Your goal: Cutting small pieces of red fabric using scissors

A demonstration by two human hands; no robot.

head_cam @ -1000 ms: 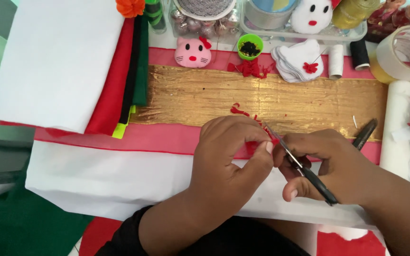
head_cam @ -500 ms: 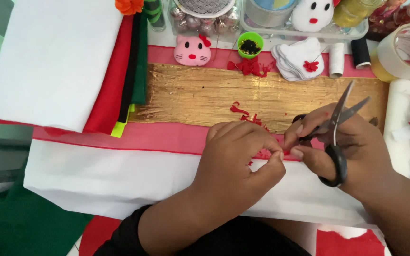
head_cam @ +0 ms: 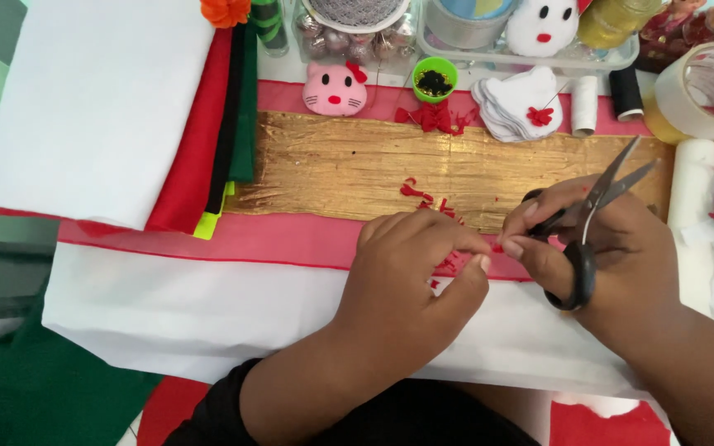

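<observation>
My left hand (head_cam: pixel 411 277) pinches a small red felt piece (head_cam: pixel 496 247) between thumb and fingers, just above the white and pink felt sheets (head_cam: pixel 208 306). My right hand (head_cam: pixel 605 264) holds black-handled scissors (head_cam: pixel 590 223) with the blades pointing up and right, away from the piece, and its fingertips touch the red piece too. Tiny red felt scraps (head_cam: pixel 423 196) lie on the gold sheet (head_cam: pixel 349 165) just beyond my hands.
A stack of white, red, black and green felt (head_cam: pixel 126 107) lies at left. Along the back stand a pink cat face (head_cam: pixel 335 89), a green cup of beads (head_cam: pixel 435 81), red bows (head_cam: pixel 433 117), white felt shapes (head_cam: pixel 516 101), thread spools (head_cam: pixel 605 99) and tape rolls (head_cam: pixel 708 87).
The scissors swung from cutting at the red piece, blades down-left, to pointing up and right. My right hand's fingertips came to the piece. My left hand stayed in place.
</observation>
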